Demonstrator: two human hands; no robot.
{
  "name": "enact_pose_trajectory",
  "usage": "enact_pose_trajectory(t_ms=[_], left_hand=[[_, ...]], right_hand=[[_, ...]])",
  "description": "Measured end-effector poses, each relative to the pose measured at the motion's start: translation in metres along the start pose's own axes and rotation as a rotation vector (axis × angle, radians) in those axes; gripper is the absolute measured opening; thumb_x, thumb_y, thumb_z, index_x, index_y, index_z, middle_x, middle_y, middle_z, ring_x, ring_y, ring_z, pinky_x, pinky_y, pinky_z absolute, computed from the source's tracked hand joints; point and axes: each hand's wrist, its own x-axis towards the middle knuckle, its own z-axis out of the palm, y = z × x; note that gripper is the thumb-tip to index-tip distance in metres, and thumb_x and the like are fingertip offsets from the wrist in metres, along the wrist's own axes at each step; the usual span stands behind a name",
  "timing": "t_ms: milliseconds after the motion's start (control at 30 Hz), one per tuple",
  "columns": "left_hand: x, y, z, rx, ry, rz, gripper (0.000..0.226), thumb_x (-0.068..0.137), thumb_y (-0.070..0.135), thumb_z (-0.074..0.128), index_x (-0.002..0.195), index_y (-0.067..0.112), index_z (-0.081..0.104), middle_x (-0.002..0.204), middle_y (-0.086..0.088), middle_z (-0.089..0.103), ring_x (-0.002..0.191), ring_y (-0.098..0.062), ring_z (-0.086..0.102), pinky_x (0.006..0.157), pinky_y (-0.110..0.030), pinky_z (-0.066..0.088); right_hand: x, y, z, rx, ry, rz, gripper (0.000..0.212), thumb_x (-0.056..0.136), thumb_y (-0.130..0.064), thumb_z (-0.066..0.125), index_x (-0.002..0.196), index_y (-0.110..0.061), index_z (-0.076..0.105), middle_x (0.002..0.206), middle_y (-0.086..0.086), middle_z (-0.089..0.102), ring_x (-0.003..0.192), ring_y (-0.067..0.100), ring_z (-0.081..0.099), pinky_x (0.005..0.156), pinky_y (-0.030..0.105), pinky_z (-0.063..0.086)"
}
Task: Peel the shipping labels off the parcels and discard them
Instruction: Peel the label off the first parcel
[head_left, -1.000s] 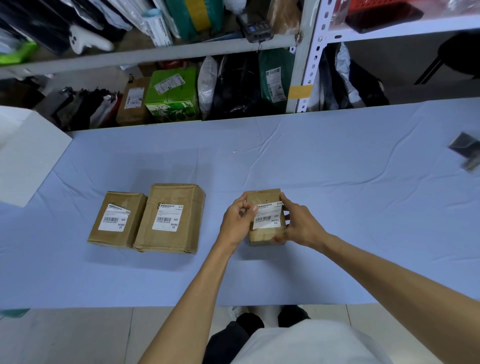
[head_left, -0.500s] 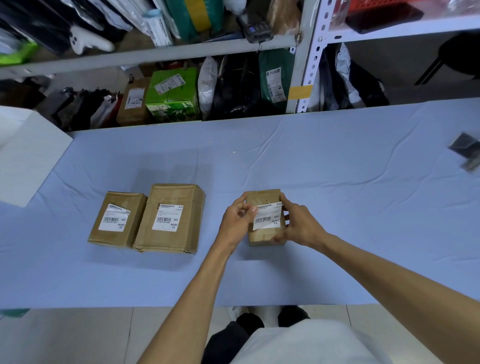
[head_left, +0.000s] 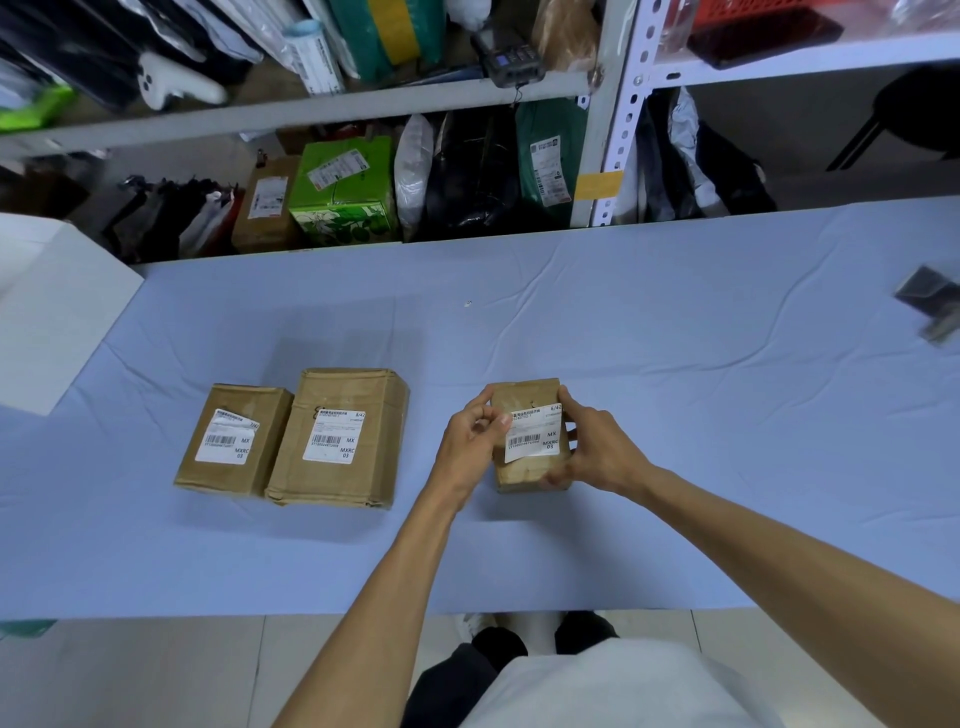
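Nearest the camera, both bare forearms reach out over the front edge of the desk (head_left: 675, 519), which is covered in a pale blue cloth. The right hand (head_left: 592, 449) grasps a small brown parcel (head_left: 524, 475) by its right side, fingers wrapped round the edge and thumb low on the front face, so the parcel stands tilted up toward the camera with its lower edge at the cloth. The left hand (head_left: 470, 439) is at the parcel's left side, thumb and forefinger pinched on the upper left corner of its white label (head_left: 535, 439); whether that corner has lifted from the cardboard cannot be told. To the left, well apart from the hands, two more brown parcels lie flat and touching each other: a mid parcel (head_left: 337, 436) with its label (head_left: 332, 439) stuck flat, and a left parcel (head_left: 234, 439) whose label (head_left: 228, 436) curls up at its top right corner. A white box (head_left: 52, 312) sits at the desk's far left end, and a dark blurred object (head_left: 932, 301) lies at the right edge. Beyond the desk stands a metal shelf (head_left: 608, 130) crowded with bags and packages, among them a green box (head_left: 343, 192).
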Motion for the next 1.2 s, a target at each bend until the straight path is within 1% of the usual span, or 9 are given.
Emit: enact_pose_trajectory(t_ms=[267,400,567,733,800,867,967,1100,1200], left_hand=[[-0.001,0.001,-0.002,-0.041,-0.003,-0.020,0.017,0.096,0.009,0.053,0.082,0.004,0.061,0.152,0.007,0.036,0.106,-0.011,0.063,0.094,-0.054,0.051],[-0.004,0.008,-0.002,-0.094,-0.026,-0.033,0.018,0.099,0.013,0.049,0.103,0.008,0.066,0.145,0.010,0.045,0.101,-0.004,0.065,0.088,-0.047,0.054],[-0.005,0.010,0.004,0.016,0.016,-0.032,0.021,0.096,0.016,0.055,0.076,0.012,0.060,0.153,0.007,0.034,0.116,-0.015,0.059,0.101,-0.049,0.047],[-0.008,0.012,0.004,-0.020,0.028,-0.029,0.012,0.095,0.014,0.057,0.085,0.007,0.060,0.133,0.014,0.048,0.092,0.002,0.065,0.094,-0.043,0.053],[-0.010,0.013,0.004,-0.118,0.042,-0.038,0.006,0.092,0.007,0.060,0.089,0.011,0.057,0.127,0.004,0.054,0.095,-0.007,0.065,0.083,-0.038,0.054],[-0.011,0.011,0.002,-0.201,0.050,-0.022,0.021,0.089,-0.002,0.061,0.098,0.016,0.054,0.128,-0.003,0.052,0.103,-0.014,0.063,0.078,-0.034,0.056],[-0.015,0.006,-0.002,-0.182,0.061,0.002,0.054,0.085,-0.006,0.064,0.120,0.034,0.051,0.141,-0.004,0.041,0.123,-0.015,0.052,0.093,-0.045,0.054],[-0.021,0.002,-0.003,-0.178,0.044,-0.014,0.083,0.082,-0.008,0.067,0.142,0.039,0.033,0.137,-0.004,0.047,0.111,0.002,0.058,0.089,-0.034,0.056],[-0.020,-0.006,-0.002,-0.173,0.017,-0.033,0.092,0.079,-0.011,0.068,0.144,0.041,0.027,0.136,-0.011,0.052,0.119,-0.012,0.058,0.086,-0.025,0.055]], right_hand=[[0.000,0.000,0.000,-0.014,0.004,-0.008,0.119,0.055,-0.007,0.086,0.151,-0.017,0.018,0.115,-0.002,0.063,0.095,0.017,0.064,0.077,0.028,0.057],[0.001,0.001,-0.001,-0.025,-0.009,-0.024,0.116,0.058,-0.011,0.084,0.152,-0.018,0.017,0.119,-0.001,0.062,0.098,0.017,0.063,0.078,0.028,0.056],[-0.001,-0.001,-0.002,-0.054,0.006,-0.051,0.103,0.066,-0.009,0.082,0.149,-0.016,0.022,0.095,-0.011,0.060,0.076,-0.004,0.056,0.060,0.002,0.044],[0.000,0.003,-0.002,-0.059,0.015,-0.055,0.086,0.058,-0.004,0.082,0.134,-0.020,0.043,0.087,-0.020,0.061,0.077,0.000,0.058,0.056,0.004,0.042],[0.000,0.004,0.000,-0.015,0.019,-0.056,0.097,0.055,-0.004,0.084,0.138,-0.027,0.039,0.098,-0.018,0.064,0.086,0.006,0.061,0.062,0.008,0.046],[-0.002,0.004,0.003,0.055,0.020,-0.042,0.116,0.058,-0.005,0.086,0.148,-0.033,0.018,0.116,-0.014,0.058,0.094,0.011,0.062,0.067,0.015,0.051],[0.000,0.002,0.005,0.037,0.040,0.011,0.136,0.062,-0.017,0.088,0.150,-0.032,-0.013,0.125,-0.007,0.045,0.102,0.017,0.058,0.077,0.023,0.051],[0.005,0.005,0.006,-0.022,0.121,0.036,0.143,0.050,-0.044,0.091,0.152,-0.031,-0.009,0.131,0.000,0.046,0.112,0.023,0.055,0.096,0.040,0.047],[0.007,0.006,0.007,0.030,0.174,0.054,0.141,0.048,-0.052,0.090,0.151,-0.036,-0.005,0.126,0.000,0.043,0.110,0.019,0.053,0.095,0.039,0.048]])
